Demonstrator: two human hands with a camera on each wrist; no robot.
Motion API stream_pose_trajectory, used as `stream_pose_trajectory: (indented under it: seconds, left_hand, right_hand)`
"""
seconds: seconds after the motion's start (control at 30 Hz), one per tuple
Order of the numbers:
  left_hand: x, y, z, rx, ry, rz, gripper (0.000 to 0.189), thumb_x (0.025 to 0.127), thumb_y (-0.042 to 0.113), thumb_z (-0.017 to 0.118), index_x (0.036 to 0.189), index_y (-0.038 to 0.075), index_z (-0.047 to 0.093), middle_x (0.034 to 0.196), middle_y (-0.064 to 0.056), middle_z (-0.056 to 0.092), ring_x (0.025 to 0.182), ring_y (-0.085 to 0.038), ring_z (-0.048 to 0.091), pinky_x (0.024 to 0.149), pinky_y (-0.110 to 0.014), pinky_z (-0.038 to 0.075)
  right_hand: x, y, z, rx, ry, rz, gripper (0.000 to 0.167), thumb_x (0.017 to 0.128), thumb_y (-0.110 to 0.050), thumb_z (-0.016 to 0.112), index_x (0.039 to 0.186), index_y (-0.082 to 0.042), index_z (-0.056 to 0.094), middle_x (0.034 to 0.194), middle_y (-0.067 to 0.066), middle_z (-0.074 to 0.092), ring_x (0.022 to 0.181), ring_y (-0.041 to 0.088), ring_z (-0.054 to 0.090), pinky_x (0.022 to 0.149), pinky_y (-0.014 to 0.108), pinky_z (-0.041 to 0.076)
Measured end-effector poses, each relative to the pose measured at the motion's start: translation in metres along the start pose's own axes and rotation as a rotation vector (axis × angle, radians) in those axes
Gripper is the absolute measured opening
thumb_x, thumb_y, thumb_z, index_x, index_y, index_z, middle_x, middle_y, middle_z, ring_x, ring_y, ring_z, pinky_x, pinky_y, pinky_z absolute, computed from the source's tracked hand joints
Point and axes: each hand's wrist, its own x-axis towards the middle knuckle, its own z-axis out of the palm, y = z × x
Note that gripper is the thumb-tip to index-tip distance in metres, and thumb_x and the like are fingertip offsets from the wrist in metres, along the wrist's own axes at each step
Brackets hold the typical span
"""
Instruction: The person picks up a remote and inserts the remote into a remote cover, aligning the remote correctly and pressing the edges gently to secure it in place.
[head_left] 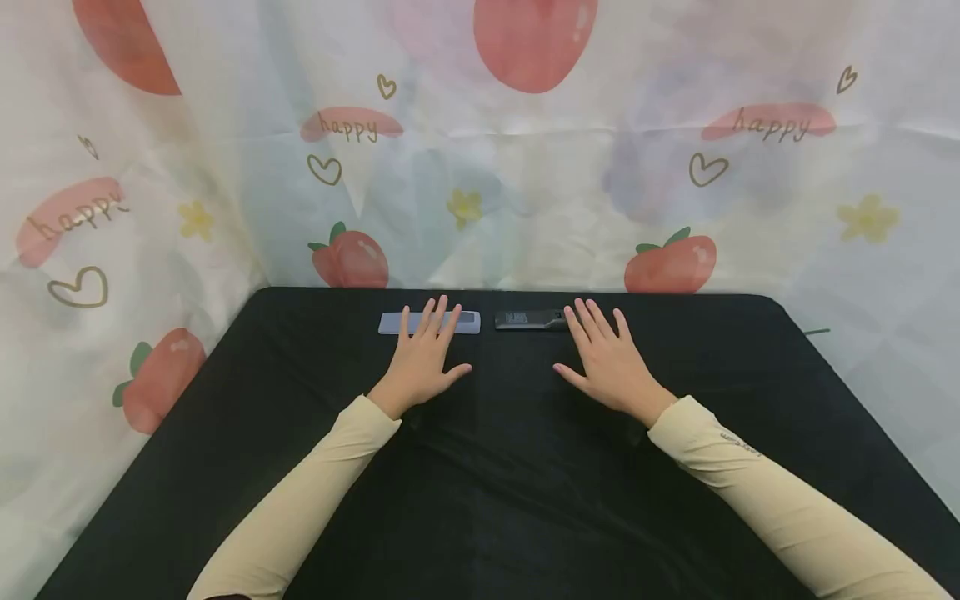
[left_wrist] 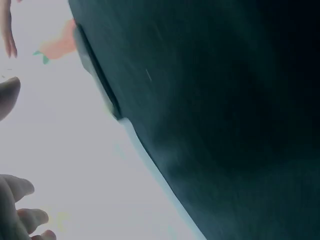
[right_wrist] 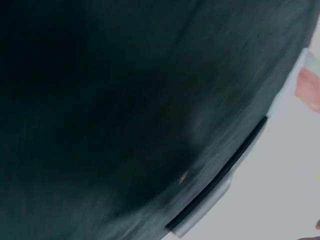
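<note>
In the head view, a slim pale lavender bar-shaped object (head_left: 390,323) with a dark grey panel lies near the table's far edge. To its right lies a flat black bar-shaped object (head_left: 517,320) with a pale printed label; their exact kinds cannot be told. My left hand (head_left: 423,358) is spread, palm down, its fingers overlapping the lavender object from this angle. My right hand (head_left: 609,358), likewise spread, has its fingertips by the black object's right end. In the left wrist view, the left fingers (left_wrist: 17,187) appear raised, apart from both objects. Neither hand holds anything.
A black cloth covers the table (head_left: 480,500), slightly creased. Right behind its far edge hangs a pale curtain (head_left: 525,208) printed with strawberries, hearts and "happy", which also runs along the left and right sides.
</note>
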Motion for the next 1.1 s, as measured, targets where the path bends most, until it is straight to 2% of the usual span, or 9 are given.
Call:
stream_pose_trajectory:
  seconds: [0.23, 0.37, 0.47, 0.6, 0.8, 1.1]
  left_hand:
    - [0.021, -0.034, -0.004, 0.043, -0.026, 0.016, 0.083, 0.089, 0.048, 0.056, 0.151, 0.010, 0.016, 0.158, -0.015, 0.011, 0.147, -0.032, 0.011, 0.115, -0.058, 0.003]
    - [0.034, -0.050, -0.002, 0.096, -0.082, 0.045, 0.079, 0.091, 0.047, 0.055, 0.150, 0.009, 0.019, 0.157, -0.015, 0.018, 0.146, -0.032, 0.016, 0.116, -0.055, 0.008]
    - [0.043, -0.057, 0.001, 0.129, -0.137, 0.077, 0.076, 0.092, 0.046, 0.053, 0.149, 0.008, 0.021, 0.156, -0.016, 0.021, 0.145, -0.032, 0.018, 0.116, -0.053, 0.012]
    - [0.053, -0.064, 0.010, 0.148, -0.204, 0.105, 0.072, 0.093, 0.044, 0.052, 0.148, 0.007, 0.025, 0.155, -0.016, 0.022, 0.145, -0.030, 0.019, 0.117, -0.049, 0.014]
    - [0.065, -0.069, 0.022, 0.149, -0.280, 0.089, 0.069, 0.093, 0.046, 0.050, 0.147, 0.008, 0.030, 0.154, -0.015, 0.026, 0.144, -0.030, 0.022, 0.117, -0.047, 0.014]
    - [0.076, -0.069, 0.026, 0.195, -0.269, 0.140, 0.063, 0.092, 0.049, 0.051, 0.141, 0.010, 0.040, 0.145, -0.015, 0.040, 0.135, -0.030, 0.038, 0.113, -0.044, 0.026]
  right_hand:
    - [0.021, 0.023, 0.006, -0.073, 0.004, -0.117, 0.081, 0.087, -0.046, 0.059, 0.147, -0.002, 0.025, 0.152, 0.020, 0.029, 0.141, 0.035, 0.027, 0.110, 0.061, 0.018]
    - [0.035, 0.032, 0.011, -0.103, -0.023, -0.202, 0.076, 0.089, -0.044, 0.058, 0.146, -0.003, 0.029, 0.150, 0.019, 0.033, 0.139, 0.034, 0.032, 0.109, 0.061, 0.021]
    - [0.046, 0.035, 0.015, -0.092, -0.070, -0.234, 0.073, 0.090, -0.042, 0.058, 0.146, -0.004, 0.030, 0.151, 0.018, 0.032, 0.139, 0.034, 0.032, 0.109, 0.062, 0.022]
    - [0.059, 0.040, 0.025, -0.091, -0.140, -0.235, 0.071, 0.091, -0.041, 0.056, 0.147, -0.005, 0.028, 0.150, 0.019, 0.032, 0.139, 0.035, 0.032, 0.107, 0.063, 0.023]
    - [0.073, 0.047, 0.035, -0.122, -0.217, -0.230, 0.070, 0.093, -0.040, 0.054, 0.147, -0.005, 0.028, 0.148, 0.019, 0.036, 0.137, 0.036, 0.035, 0.107, 0.062, 0.024]
    - [0.079, 0.056, 0.045, -0.157, -0.261, -0.219, 0.065, 0.093, -0.037, 0.056, 0.144, -0.003, 0.034, 0.140, 0.019, 0.047, 0.131, 0.037, 0.041, 0.105, 0.063, 0.026]
